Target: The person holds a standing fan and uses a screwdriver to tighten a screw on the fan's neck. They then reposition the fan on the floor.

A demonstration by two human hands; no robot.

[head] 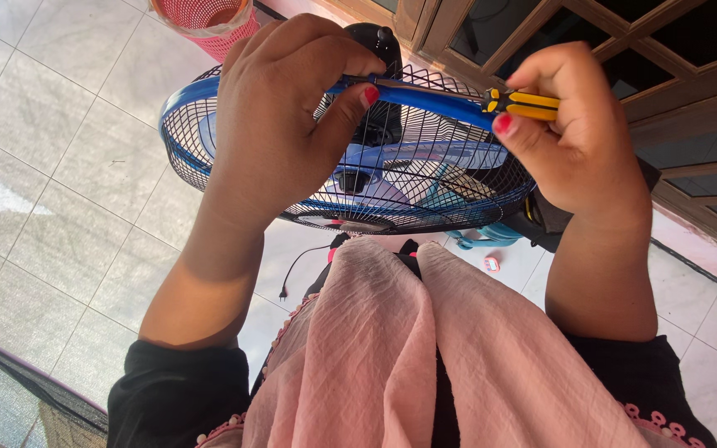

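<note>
Pink scarf (408, 348): crinkled cloth, two folds hanging down the lower middle of the view, nearest the camera, over black sleeves (180, 390) with beaded pink trim. Left hand (280, 124): closed over the upper rim of the fan, fingers curled across the top, thumb with red nail pressed on the blue band. Right hand (574, 137): closed in a fist around the screwdriver (491, 99), handle yellow and black, its metal shaft running leftward along the top of the rim toward the left hand's thumb; the tip is hidden by that thumb. Fan (375, 170): black wire grille with blue rim band, pale blue blades showing behind the wires, dark motor housing at the rear; held between both hands above the floor, tilted, front cage facing down toward the person. Floor (60, 166): pale glossy tiles, sunlit. Black cord and plug (288, 278): lying on the floor below the fan. Red mesh basket (205, 21): upper edge of view, beyond the fan. Dark wooden panelled door (674, 75): upper right. Small red-and-white item (491, 265): on the floor under the fan, kind unclear.
</note>
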